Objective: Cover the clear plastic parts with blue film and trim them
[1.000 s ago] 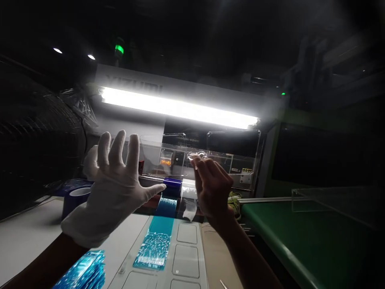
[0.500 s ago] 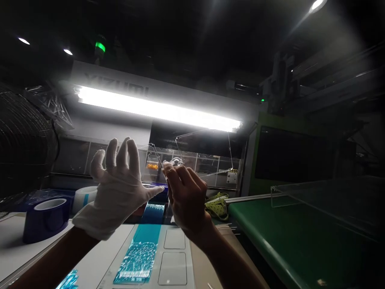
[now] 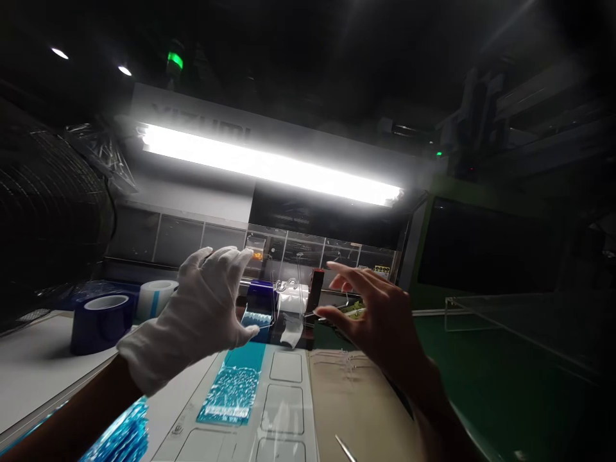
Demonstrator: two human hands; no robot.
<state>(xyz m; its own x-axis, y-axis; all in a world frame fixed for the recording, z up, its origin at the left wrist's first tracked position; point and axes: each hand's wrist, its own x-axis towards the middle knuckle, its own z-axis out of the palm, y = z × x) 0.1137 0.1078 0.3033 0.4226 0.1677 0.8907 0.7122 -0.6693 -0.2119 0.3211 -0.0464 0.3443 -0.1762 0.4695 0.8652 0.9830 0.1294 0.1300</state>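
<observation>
clear part [image 3: 289,284] between left hand [image 3: 199,308] and right hand [image 3: 382,314], both half open

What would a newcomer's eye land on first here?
The glaring tube light slanting across the middle of the view, against dark surroundings. Then the raised hands below it: the left in a white glove, the right bare. Lower down, a shiny turquoise film strip stands out on the white sheet.
</observation>
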